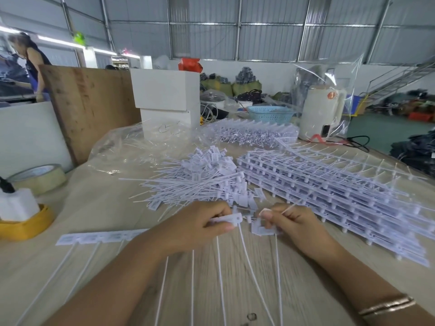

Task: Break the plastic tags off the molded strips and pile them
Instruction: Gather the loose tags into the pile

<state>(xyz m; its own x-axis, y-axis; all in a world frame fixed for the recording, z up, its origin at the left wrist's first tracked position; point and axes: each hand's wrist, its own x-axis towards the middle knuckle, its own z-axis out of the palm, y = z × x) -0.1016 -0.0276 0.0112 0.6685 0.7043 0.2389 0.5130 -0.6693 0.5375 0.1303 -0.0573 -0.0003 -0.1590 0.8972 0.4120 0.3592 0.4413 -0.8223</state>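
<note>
A white molded strip (pixel 98 238) of plastic tags lies across the near table, its thin tails running toward me. My left hand (pixel 195 228) grips the strip's right end. My right hand (pixel 290 222) pinches a single white tag (pixel 259 228) at that end, just apart from the piece in my left hand. Behind my hands lies a loose pile of broken-off tags (pixel 200 182). A tall stack of unbroken strips (pixel 329 191) sits to the right, touching my right hand's far side.
A roll of tape (pixel 40 176) and a yellow holder (pixel 26 225) sit at the left. Clear plastic bags (pixel 141 147), white boxes (pixel 164 95), another bundle of strips (pixel 254 134), a blue basket (pixel 270 114) and a white kettle (pixel 322 111) stand behind. A person (pixel 30 62) stands far left.
</note>
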